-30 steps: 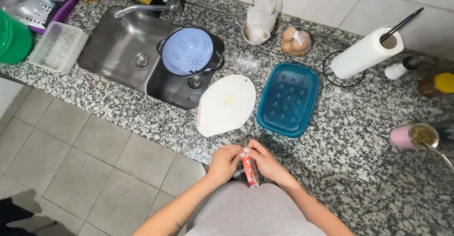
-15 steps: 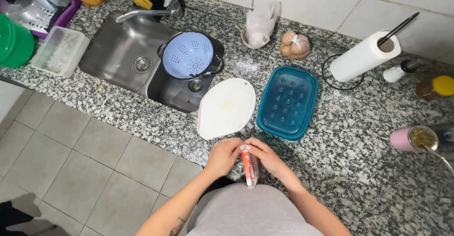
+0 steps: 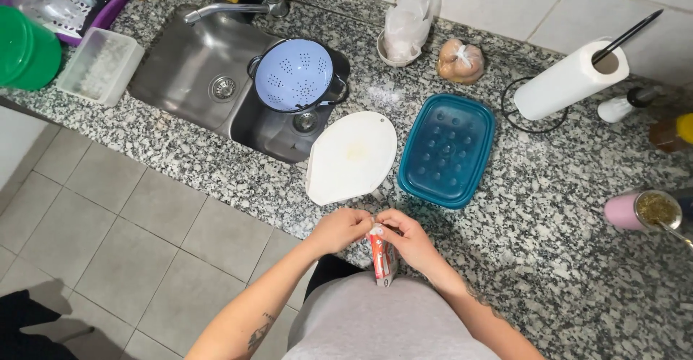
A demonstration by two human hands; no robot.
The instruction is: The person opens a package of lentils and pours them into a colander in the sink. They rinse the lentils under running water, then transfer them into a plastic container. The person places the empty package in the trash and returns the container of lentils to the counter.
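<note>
At the table [image 3: 548, 259] edge, both hands, left hand [image 3: 339, 228] and right hand [image 3: 408, 236], keep pinching the red carton's [image 3: 381, 255] top; carton unmoved, still closed.

Granite counter [image 3: 548, 259]: white board [image 3: 351, 157], teal lid [image 3: 447, 149].

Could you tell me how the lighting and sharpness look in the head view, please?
Head view: even, soft light; faint sheen on the sink; soft shadows beside the teal container; wide-angle bending at the edges; both hands and the red carton are reasonably sharp.
</note>
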